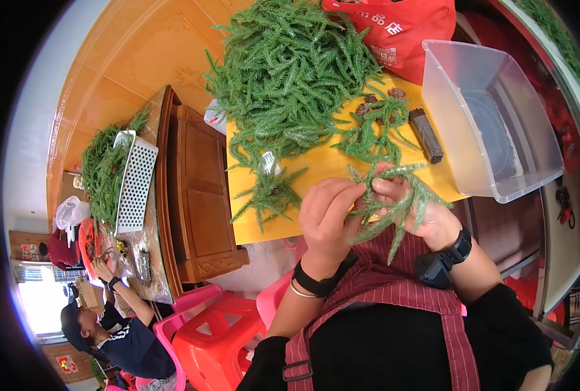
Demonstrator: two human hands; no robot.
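Note:
Above the front edge of the yellow tabletop [316,171], both my hands are closed on a green artificial pine sprig [394,218] with several needled branches. My left hand [329,212] pinches near its stem from the left. My right hand [431,218] grips it from the right, partly hidden behind the branches. Left of my left hand lies another pine sprig [268,193], next to a small white label. Beyond my hands are loose green sprigs [371,138] with brown pine cones [396,94] among them. A bundle of thin dark brown sticks [425,135] lies to their right.
A big heap of pine sprigs [290,72] covers the far side. At the right stands a clear plastic bin [492,124], with a red bag [401,36] behind it. Another person [117,332] works at a table on the left, near a white basket [137,182] and red stool [215,332].

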